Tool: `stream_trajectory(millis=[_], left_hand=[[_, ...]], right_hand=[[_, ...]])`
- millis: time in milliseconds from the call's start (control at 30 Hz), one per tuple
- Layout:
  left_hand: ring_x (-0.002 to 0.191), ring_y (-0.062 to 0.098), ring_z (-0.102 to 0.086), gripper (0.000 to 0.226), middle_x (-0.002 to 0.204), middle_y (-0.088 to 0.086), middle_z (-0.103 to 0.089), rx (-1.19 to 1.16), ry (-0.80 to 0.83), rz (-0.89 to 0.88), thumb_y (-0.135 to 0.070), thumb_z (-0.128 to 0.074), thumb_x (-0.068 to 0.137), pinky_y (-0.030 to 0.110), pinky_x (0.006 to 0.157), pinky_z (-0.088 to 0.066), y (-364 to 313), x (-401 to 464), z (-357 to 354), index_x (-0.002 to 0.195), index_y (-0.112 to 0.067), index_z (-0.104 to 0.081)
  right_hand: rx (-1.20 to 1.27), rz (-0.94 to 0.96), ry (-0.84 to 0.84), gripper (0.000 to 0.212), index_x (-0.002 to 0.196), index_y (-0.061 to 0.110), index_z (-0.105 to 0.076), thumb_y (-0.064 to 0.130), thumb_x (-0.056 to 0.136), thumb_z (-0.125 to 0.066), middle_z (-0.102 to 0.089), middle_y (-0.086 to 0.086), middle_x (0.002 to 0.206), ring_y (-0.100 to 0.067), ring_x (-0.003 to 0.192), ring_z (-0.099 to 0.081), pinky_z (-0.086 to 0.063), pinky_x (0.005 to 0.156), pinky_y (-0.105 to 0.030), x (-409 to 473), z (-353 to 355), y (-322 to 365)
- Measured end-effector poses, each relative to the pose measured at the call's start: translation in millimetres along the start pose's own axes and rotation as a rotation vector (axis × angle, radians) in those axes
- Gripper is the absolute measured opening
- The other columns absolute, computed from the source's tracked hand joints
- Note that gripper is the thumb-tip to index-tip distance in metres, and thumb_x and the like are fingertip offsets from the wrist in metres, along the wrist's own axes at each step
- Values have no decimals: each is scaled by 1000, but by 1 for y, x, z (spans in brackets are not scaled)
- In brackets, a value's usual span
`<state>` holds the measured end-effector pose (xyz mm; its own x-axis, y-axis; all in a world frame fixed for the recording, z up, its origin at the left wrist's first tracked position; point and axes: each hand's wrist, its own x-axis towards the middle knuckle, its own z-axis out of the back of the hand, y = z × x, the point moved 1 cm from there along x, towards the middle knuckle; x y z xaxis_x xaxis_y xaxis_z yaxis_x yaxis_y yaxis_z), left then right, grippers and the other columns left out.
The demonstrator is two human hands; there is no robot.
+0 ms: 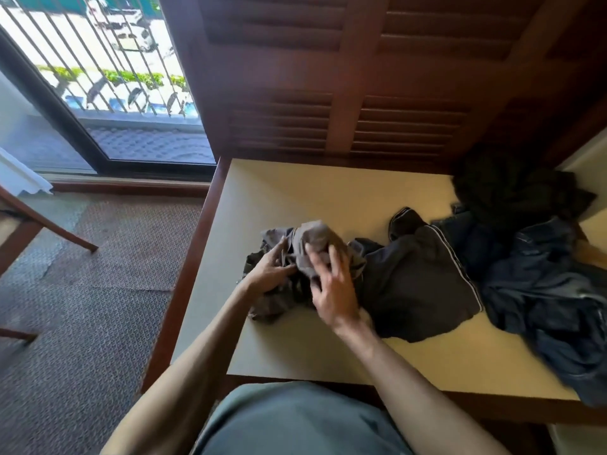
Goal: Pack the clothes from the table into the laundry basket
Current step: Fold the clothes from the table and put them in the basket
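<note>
A crumpled grey garment (312, 239) lies bunched on the left part of the pale table (328, 356). My left hand (271, 272) presses into its left side with the fingers curled in the cloth. My right hand (333, 290) rests on its right side, fingers spread and blurred by motion. To the right lie dark shorts with a white side stripe (423, 284), blue jeans (542, 297) hanging over the table's right edge, and a black garment (505, 192) at the back right. No laundry basket is in view.
Dark wooden louvred doors (345, 93) stand right behind the table. A glass balcony door (108, 93) is at the left. A wooden chair leg (49, 224) stands on the patterned carpet (98, 290) to the left of the table.
</note>
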<state>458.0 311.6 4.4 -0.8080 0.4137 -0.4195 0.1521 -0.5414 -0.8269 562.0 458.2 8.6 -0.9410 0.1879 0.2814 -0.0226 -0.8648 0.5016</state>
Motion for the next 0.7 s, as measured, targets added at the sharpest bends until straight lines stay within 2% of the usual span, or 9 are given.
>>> stream_trajectory(millis=[67, 167, 233, 333, 433, 533, 600, 667, 700], left_hand=[[93, 14, -69, 65, 121, 5, -65, 71, 36, 62, -10, -68, 89, 29, 85, -55, -3, -4, 19, 148, -24, -49], [119, 33, -60, 41, 132, 13, -61, 261, -222, -35, -34, -60, 96, 45, 100, -51, -36, -10, 32, 136, -24, -57], [142, 40, -36, 70, 157, 15, -35, 415, -227, -101, -70, -52, 90, 59, 116, -30, -68, -9, 15, 149, -35, -38], [148, 55, 12, 107, 168, 15, 13, 657, 23, -65, -99, -41, 65, 78, 112, 4, -77, 5, -26, 155, -52, -6], [146, 55, 22, 129, 167, 14, 19, 763, 18, -17, -107, -40, 47, 80, 108, 10, -45, 16, -42, 156, -50, 0], [147, 54, 20, 129, 167, 11, 19, 779, -41, -35, -105, -46, 48, 79, 106, 14, -31, 17, -42, 155, -52, 1], [148, 53, 16, 129, 167, 10, 18, 803, -23, -23, -104, -48, 46, 80, 106, 11, -29, 18, -41, 154, -53, 3], [149, 53, 12, 131, 168, 10, 14, 836, -11, -20, -102, -53, 46, 81, 107, 5, -28, 18, -42, 154, -53, 2], [149, 53, 9, 132, 168, 11, 11, 852, -4, -17, -100, -57, 46, 81, 108, 0, -28, 18, -43, 154, -51, 0]], right_hand=[[-164, 103, 92, 80, 149, 26, -47, 1, 76, -70, -36, -25, 156, -44, 145, -30, -37, 114, -56, -34, -15, -18], [-267, 125, 218, 72, 142, 24, -55, 8, 73, -68, -37, -20, 156, -37, 150, -24, -26, 119, -54, -68, -22, -32], [-311, 136, 264, 67, 139, 24, -58, 18, 73, -67, -43, -19, 152, -36, 147, -29, -29, 117, -54, -68, -20, -31], [-290, 133, 333, 62, 143, 30, -52, 33, 82, -61, -41, -14, 155, -34, 147, -29, -30, 116, -55, -59, -14, -29], [-105, 135, 251, 39, 130, 31, -63, 36, 93, -54, -55, -1, 145, -22, 140, -43, -24, 117, -41, -55, 3, -34], [-27, -8, -86, 21, 94, 20, -75, 35, 89, -61, -71, 1, 110, -25, 111, -64, -41, 97, -42, -43, 43, -59], [-188, -250, -121, 47, 118, 24, -68, 57, 85, -62, -59, -6, 128, -33, 121, -53, -45, 94, -54, -27, 71, -84], [-310, -494, 95, 91, 151, 41, -32, 81, 74, -59, -22, -11, 160, -42, 144, -22, -29, 105, -69, -8, 88, -114], [-273, -591, 225, 107, 154, 49, -11, 88, 67, -58, -2, -8, 166, -44, 149, -6, -20, 108, -74, 0, 91, -127]])
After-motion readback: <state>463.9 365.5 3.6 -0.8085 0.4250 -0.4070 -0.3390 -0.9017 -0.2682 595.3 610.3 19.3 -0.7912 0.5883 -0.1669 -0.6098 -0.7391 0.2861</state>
